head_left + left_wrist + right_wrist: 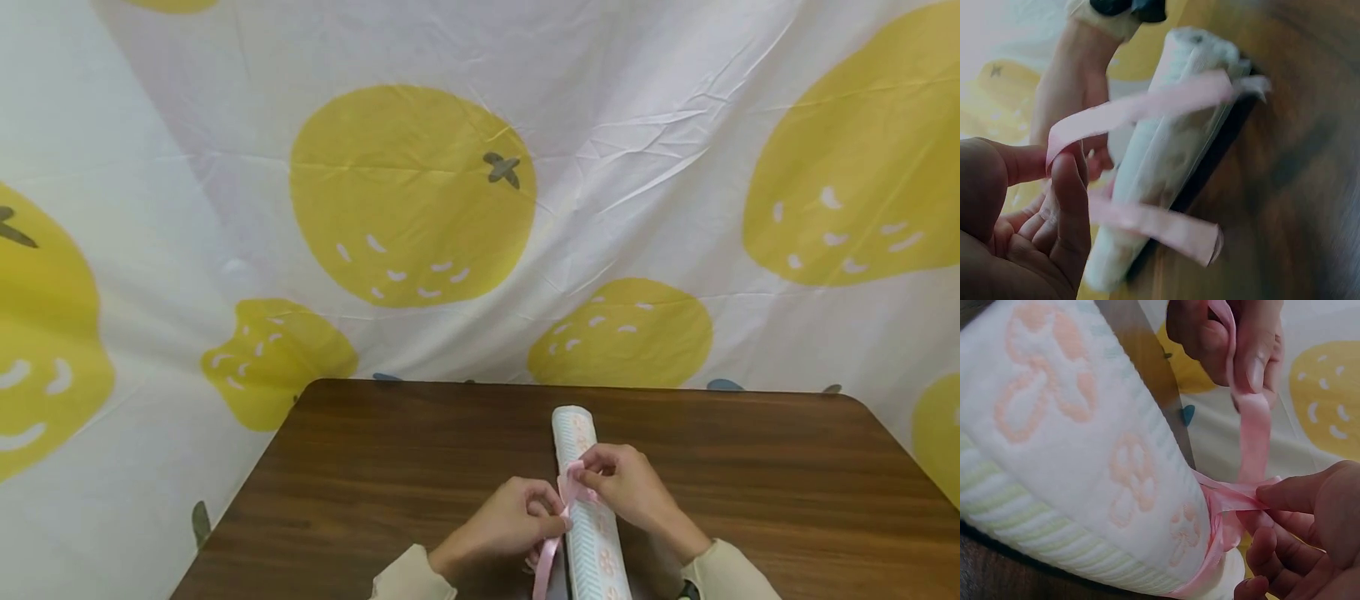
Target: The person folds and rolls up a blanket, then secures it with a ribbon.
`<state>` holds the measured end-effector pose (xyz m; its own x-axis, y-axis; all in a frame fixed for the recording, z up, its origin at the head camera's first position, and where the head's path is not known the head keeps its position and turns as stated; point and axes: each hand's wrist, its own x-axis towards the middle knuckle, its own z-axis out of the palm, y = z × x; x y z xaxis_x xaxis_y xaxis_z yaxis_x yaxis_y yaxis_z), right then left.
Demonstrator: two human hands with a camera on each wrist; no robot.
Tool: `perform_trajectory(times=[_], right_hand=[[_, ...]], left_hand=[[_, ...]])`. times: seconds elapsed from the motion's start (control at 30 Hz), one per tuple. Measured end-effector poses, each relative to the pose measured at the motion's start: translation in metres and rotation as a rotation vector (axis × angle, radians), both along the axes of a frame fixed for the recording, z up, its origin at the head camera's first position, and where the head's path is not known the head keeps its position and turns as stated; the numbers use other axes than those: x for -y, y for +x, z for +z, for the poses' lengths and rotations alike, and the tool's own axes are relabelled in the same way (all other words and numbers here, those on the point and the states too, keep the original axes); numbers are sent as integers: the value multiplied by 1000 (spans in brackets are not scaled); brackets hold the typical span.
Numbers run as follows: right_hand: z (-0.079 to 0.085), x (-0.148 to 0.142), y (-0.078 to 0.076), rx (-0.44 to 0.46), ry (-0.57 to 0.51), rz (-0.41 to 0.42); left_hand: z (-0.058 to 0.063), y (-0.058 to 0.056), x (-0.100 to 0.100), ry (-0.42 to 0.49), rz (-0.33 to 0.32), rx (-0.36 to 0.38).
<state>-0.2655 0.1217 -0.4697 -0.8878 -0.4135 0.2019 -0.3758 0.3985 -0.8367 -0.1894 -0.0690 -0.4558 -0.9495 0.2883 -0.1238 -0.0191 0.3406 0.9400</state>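
Note:
A rolled towel (592,533), white with pale blue-green stripes and peach motifs, lies lengthwise on the dark wooden table. Around its middle goes a pink satin ribbon (1222,503), gathered into folds on top. My left hand (517,518), on the roll's left side, pinches one length of ribbon (1135,107) between thumb and forefinger. In the right wrist view that length is stretched from the gathered part up to the left fingers (1254,369). My right hand (626,487), on the other side, pinches a fold of ribbon close against the towel, thumb on top. A loose ribbon end hangs in the left wrist view.
The wooden table (375,450) has its far edge along a white cloth backdrop (225,100) printed with yellow fruit. A dark strip (1210,156) runs along the underside of the roll. A dark band (688,590) shows at the right wrist.

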Motion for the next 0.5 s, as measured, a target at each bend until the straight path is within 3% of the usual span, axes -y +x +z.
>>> perform_trajectory(times=[0.3,0.5], right_hand=[[4,1,-3,-7,18,17],[5,0,-4,-1,-1,84]], left_hand=[[-6,11,-29,-20,-95,8],[-11,15,-47,-29,-64,-22]])
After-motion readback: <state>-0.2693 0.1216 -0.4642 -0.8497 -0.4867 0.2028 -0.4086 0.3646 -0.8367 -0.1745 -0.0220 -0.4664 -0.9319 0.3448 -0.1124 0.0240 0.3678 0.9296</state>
